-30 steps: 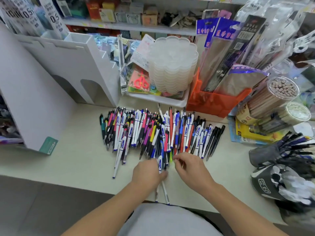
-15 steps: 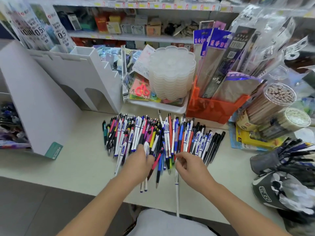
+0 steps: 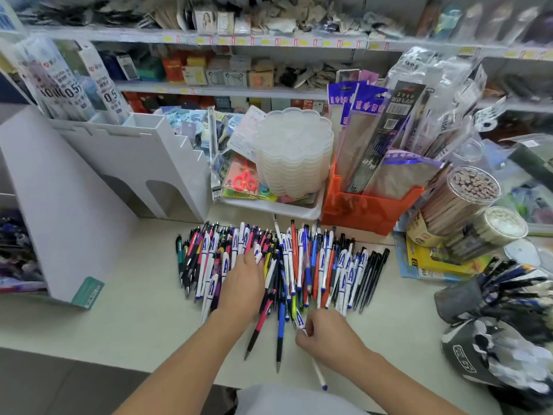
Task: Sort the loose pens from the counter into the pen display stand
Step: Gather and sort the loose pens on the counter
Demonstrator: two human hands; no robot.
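Moved: right hand has pulled back toward the body; left hand has slid up the pile.
Right fingers: pinch 1 white pen.
Left fingers: flat on the pens.
Pens: lie on the tabletop.
Stand: white, left of them.

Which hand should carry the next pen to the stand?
Probably the right hand: it already pinches a white pen. The left hand only rests on the pile, though nearer the stand.

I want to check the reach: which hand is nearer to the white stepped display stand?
Left. The left hand lies on the pens, right of the display stand; the right hand is farther right.
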